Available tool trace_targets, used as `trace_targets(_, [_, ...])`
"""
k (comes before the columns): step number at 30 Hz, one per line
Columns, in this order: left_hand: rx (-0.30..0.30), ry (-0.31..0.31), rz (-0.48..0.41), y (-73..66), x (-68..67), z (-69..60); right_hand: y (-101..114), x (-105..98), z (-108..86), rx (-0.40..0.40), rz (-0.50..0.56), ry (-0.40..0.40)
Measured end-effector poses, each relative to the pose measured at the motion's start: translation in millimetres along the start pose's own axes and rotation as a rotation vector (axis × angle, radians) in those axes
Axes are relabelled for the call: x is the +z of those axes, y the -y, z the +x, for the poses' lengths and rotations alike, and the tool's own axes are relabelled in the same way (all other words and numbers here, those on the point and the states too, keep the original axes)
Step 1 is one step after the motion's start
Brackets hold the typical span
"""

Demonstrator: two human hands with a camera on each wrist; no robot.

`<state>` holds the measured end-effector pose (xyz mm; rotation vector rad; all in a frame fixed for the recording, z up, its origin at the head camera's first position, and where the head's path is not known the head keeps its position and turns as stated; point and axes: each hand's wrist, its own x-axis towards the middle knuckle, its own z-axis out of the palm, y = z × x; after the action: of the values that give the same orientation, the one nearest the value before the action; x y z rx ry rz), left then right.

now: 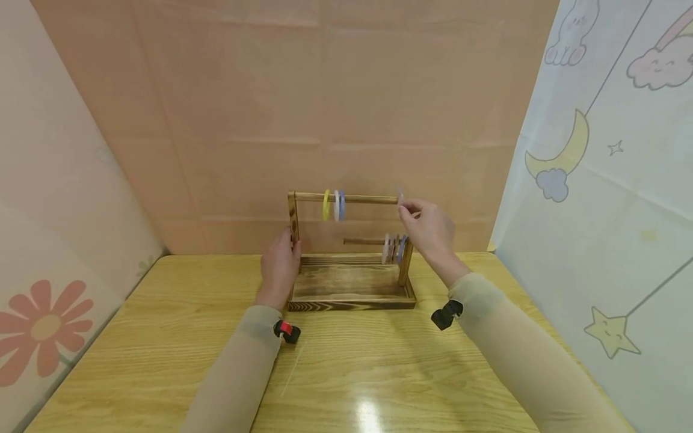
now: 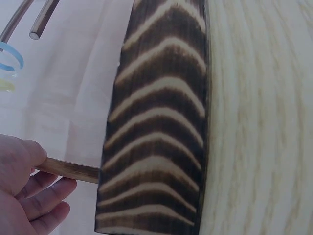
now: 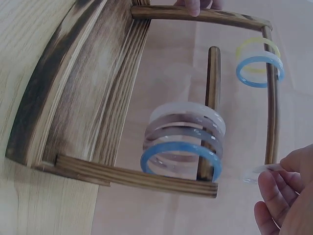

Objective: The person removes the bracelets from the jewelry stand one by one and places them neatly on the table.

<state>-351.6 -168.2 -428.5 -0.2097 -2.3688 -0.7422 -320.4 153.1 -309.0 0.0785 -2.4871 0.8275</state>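
Note:
A wooden bangle rack [image 1: 352,305] with a tray base stands on the table. My left hand [image 1: 278,264] holds its left post [image 1: 293,216], thumb on one side and fingers on the other. My right hand [image 1: 432,231] pinches a pale translucent bangle [image 3: 252,175] at the free right end of the upper rod [image 1: 370,199]. Whether the rod end is inside that bangle I cannot tell. Along the upper rod hang a yellow bangle [image 1: 326,205], a white bangle [image 1: 337,205] and a blue bangle [image 1: 342,207].
The lower rod [image 1: 360,241] reaches left from the shorter right post [image 1: 405,267]. Several bangles hang near that post, among them a blue bangle [image 3: 181,147] and a whitish bangle [image 1: 385,249]. Printed sheets [image 1: 595,198] and a tan backdrop [image 1: 346,90] surround the wooden table [image 1: 346,361].

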Motion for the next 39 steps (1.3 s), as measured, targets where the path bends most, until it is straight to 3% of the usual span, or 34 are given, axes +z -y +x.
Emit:
trace_targets(11, [-0.026, 0.041, -0.014, 3.4, 0.1, 1.5, -16, -5, -1.2, 0.024, -0.017, -0.01])
trace_targets(18, [-0.064, 0.072, -0.03, 1.1, -12.4, 11.0, -24, -12, -8.2, 0.028, 0.013, -0.027])
trace_targets(27, [-0.015, 0.056, -0.063, 1.0, -26.4, 26.6, -29, -21, -23.3, 0.018, 0.036, -0.035])
trace_targets(39, [0.013, 0.037, -0.061, 4.9, -27.8, 35.6, -16, -33, -38.1, 0.03, 0.098, 0.004])
